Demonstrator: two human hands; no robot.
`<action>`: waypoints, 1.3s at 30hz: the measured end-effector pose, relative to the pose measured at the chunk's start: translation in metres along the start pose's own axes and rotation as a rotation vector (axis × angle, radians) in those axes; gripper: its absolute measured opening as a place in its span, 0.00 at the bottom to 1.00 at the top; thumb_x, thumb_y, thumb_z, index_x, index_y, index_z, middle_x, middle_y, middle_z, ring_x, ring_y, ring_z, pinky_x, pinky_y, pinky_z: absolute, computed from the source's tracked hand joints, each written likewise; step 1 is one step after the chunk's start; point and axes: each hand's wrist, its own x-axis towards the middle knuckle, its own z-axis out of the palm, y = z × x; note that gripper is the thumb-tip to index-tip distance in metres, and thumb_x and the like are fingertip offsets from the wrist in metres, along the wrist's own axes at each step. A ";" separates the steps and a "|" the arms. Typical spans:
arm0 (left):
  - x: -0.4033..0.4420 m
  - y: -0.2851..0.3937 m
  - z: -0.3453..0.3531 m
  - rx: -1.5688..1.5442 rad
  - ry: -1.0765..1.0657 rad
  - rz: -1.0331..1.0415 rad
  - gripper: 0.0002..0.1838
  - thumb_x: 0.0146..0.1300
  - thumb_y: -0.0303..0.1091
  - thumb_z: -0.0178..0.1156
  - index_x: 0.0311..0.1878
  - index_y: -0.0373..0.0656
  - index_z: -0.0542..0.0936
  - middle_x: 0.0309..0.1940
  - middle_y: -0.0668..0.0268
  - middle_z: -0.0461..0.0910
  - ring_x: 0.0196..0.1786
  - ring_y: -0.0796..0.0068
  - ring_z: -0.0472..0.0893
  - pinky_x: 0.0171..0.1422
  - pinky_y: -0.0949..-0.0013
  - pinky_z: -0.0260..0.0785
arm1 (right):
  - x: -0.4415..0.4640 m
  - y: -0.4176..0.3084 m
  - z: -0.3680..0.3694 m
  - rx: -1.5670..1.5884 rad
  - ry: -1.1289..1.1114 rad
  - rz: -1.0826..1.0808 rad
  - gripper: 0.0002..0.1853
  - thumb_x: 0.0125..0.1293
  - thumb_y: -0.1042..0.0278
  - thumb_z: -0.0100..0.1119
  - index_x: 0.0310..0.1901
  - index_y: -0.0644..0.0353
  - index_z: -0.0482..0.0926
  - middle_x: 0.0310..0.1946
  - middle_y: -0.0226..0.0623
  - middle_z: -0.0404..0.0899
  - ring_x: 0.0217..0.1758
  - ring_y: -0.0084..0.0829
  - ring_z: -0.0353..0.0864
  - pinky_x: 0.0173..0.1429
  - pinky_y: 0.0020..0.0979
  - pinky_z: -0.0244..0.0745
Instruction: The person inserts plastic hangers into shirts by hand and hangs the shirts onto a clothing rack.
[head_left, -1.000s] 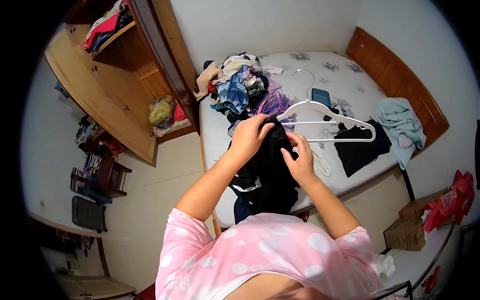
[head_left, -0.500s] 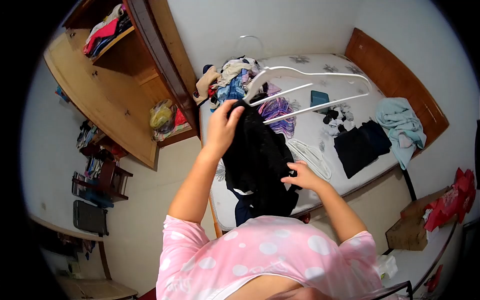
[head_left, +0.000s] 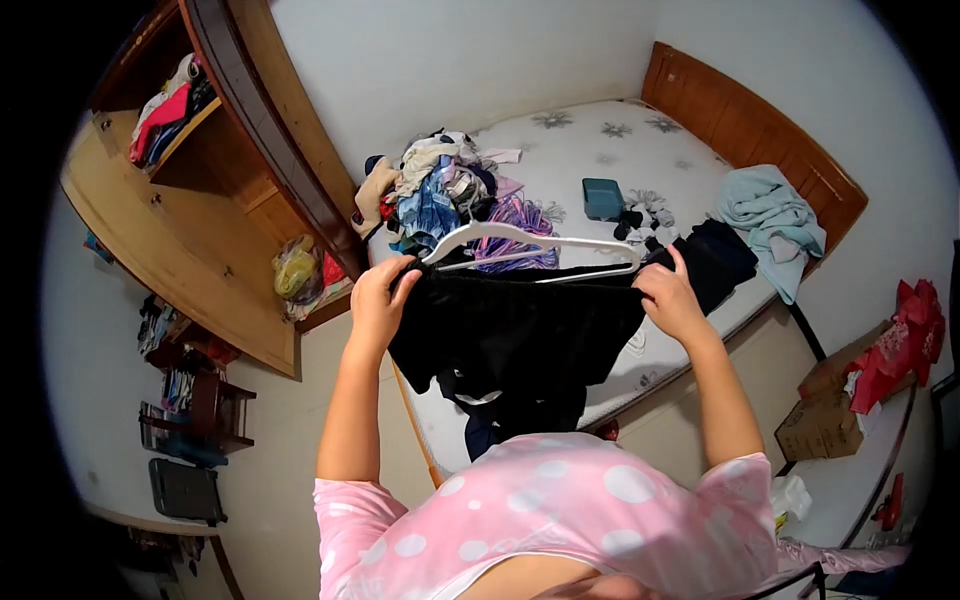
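Note:
A black garment [head_left: 520, 325] hangs spread between my two hands above the bed. My left hand [head_left: 382, 298] pinches its upper left corner, beside the left end of a white hanger [head_left: 540, 240]. The hanger lies along the garment's open top edge, its right end near my right hand [head_left: 672, 296]. That hand is closed on the upper right corner, with the index finger raised. Behind the hanger are purple hangers [head_left: 515, 228] and a heap of mixed clothes [head_left: 430, 195]. Dark clothes also lie below the garment.
On the bed [head_left: 560, 160] are a teal box [head_left: 603, 199], small black and white items [head_left: 647, 222], folded dark clothes [head_left: 718, 262] and a light blue cloth [head_left: 768, 205]. An open wardrobe [head_left: 225, 200] stands left; cardboard boxes [head_left: 820, 425] are at the right.
The garment went from bunched to stretched wide. My right hand moved up and right and took hold of its corner. The hanger came down to the top edge, and the view shifted.

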 end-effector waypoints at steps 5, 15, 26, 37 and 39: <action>-0.005 0.000 0.002 0.084 0.002 0.178 0.09 0.56 0.35 0.64 0.37 0.42 0.81 0.31 0.61 0.81 0.36 0.58 0.80 0.39 0.61 0.69 | 0.014 -0.004 -0.012 -0.122 0.037 -0.022 0.09 0.47 0.85 0.54 0.28 0.58 0.75 0.27 0.31 0.75 0.41 0.32 0.77 0.73 0.54 0.48; -0.019 -0.017 0.014 -0.030 0.043 0.069 0.10 0.59 0.36 0.62 0.39 0.41 0.81 0.34 0.59 0.81 0.39 0.56 0.80 0.43 0.61 0.70 | 0.045 -0.045 -0.011 0.456 0.142 0.156 0.23 0.60 0.70 0.61 0.58 0.58 0.73 0.53 0.51 0.72 0.60 0.47 0.72 0.65 0.38 0.64; -0.015 -0.005 0.029 -0.071 0.004 0.085 0.11 0.59 0.34 0.62 0.42 0.41 0.80 0.36 0.56 0.81 0.40 0.53 0.79 0.44 0.61 0.70 | 0.041 -0.032 -0.004 0.132 -0.146 0.118 0.12 0.61 0.70 0.59 0.45 0.62 0.75 0.35 0.45 0.78 0.41 0.47 0.77 0.46 0.37 0.71; 0.016 -0.002 0.106 -0.588 -0.083 -0.143 0.14 0.60 0.33 0.63 0.47 0.37 0.78 0.40 0.60 0.81 0.45 0.67 0.80 0.50 0.67 0.70 | 0.002 0.027 -0.046 0.115 0.091 0.245 0.09 0.57 0.72 0.57 0.38 0.66 0.73 0.41 0.41 0.73 0.49 0.43 0.71 0.55 0.36 0.63; 0.026 0.003 0.131 -0.639 -0.157 -0.085 0.20 0.60 0.34 0.64 0.53 0.39 0.74 0.43 0.58 0.80 0.47 0.67 0.79 0.54 0.68 0.69 | -0.014 0.047 -0.053 0.082 0.115 0.275 0.11 0.58 0.69 0.58 0.39 0.66 0.73 0.42 0.41 0.73 0.50 0.42 0.70 0.56 0.35 0.62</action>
